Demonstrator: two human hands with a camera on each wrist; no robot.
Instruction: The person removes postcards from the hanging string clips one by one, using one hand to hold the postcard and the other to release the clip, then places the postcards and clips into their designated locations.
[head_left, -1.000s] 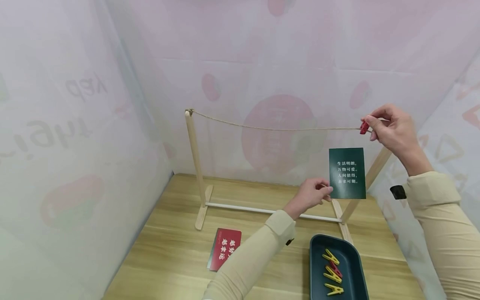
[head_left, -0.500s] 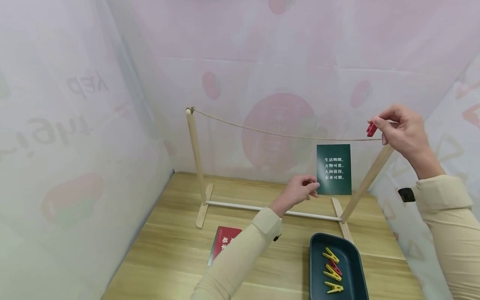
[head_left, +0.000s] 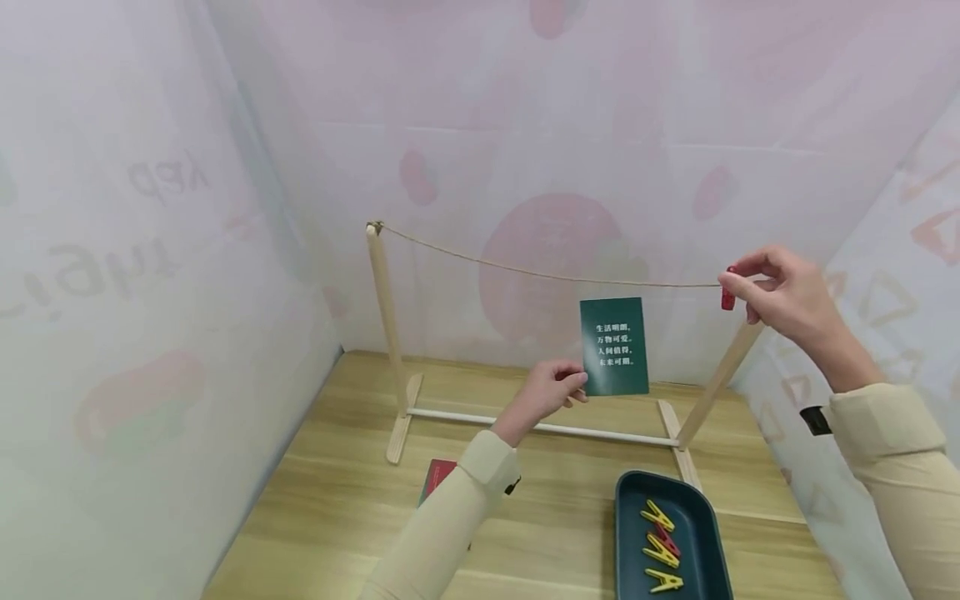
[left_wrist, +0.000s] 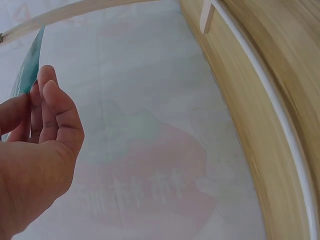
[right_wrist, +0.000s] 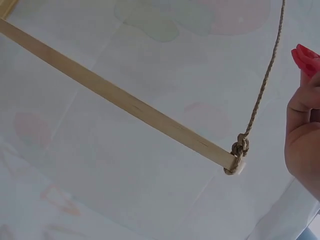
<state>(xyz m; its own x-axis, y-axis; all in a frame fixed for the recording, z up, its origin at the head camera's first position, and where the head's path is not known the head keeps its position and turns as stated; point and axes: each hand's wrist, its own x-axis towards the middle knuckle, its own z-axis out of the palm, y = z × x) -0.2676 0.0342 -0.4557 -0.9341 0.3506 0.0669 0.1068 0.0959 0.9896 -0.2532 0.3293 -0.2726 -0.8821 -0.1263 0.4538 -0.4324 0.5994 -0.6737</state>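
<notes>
My left hand [head_left: 546, 392] pinches a dark green card [head_left: 615, 347] by its lower left edge. White lettering faces me, and the card stands upright in the air below the twine [head_left: 540, 274]. In the left wrist view the card [left_wrist: 29, 65] shows nearly edge-on between thumb and fingers. Up at the right, my right hand [head_left: 791, 300] holds a small red clothespin [head_left: 727, 298] between thumb and fingers. The right wrist view shows that clothespin [right_wrist: 306, 59] off to the side of the twine [right_wrist: 267, 75], apart from it.
The twine spans two wooden posts [head_left: 386, 304], joined low down by a white rod [head_left: 600, 433]. A dark blue tray [head_left: 701, 542] at the front right holds several yellow and red clothespins [head_left: 663, 550]. My left sleeve partly covers a red card [head_left: 438, 472] on the table.
My left hand has carried the green card leftward. My right hand, still gripping the red clothespin, has come off the twine and moved lower; the twine now sags more.
</notes>
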